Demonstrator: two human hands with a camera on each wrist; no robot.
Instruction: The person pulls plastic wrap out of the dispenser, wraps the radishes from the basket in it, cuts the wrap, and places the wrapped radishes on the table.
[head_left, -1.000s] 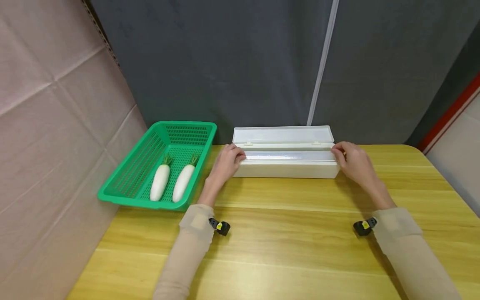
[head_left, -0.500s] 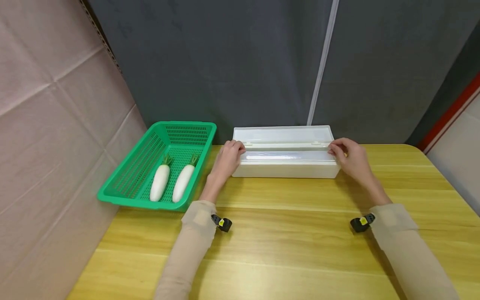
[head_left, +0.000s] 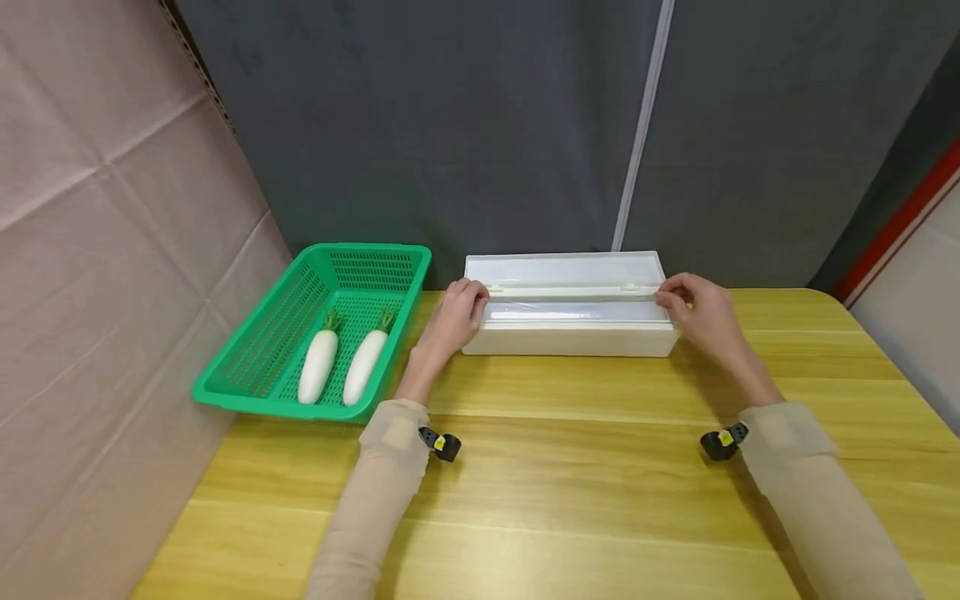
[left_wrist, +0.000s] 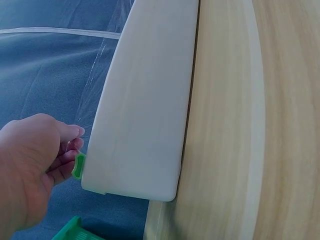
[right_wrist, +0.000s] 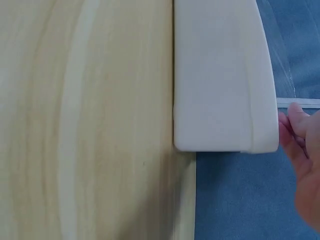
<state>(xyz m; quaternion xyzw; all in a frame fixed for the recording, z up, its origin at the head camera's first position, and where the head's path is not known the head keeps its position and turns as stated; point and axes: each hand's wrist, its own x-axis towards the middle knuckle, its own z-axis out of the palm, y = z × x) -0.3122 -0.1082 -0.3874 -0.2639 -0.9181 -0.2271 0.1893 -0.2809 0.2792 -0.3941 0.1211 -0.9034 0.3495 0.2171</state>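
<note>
A long white cling film dispenser box stands near the table's back edge, its lid raised behind it. Clear cling film shows along the open top. At the left end, my left hand pinches the film's edge between thumb and fingers; in the left wrist view, the transparent sheet runs off from those fingertips. My right hand pinches the film at the opposite end, its thumb against curled fingers. A small green piece sits at the box's end, beside the left fingers.
A green plastic basket stands left of the box, with a white radish and a second radish lying in it. Behind the wooden table hangs a dark grey curtain. A pale covered wall borders the left side.
Both hands have shifted slightly up and away from me over the box top, the right one also a little inward. The box, basket and radishes stay put.
</note>
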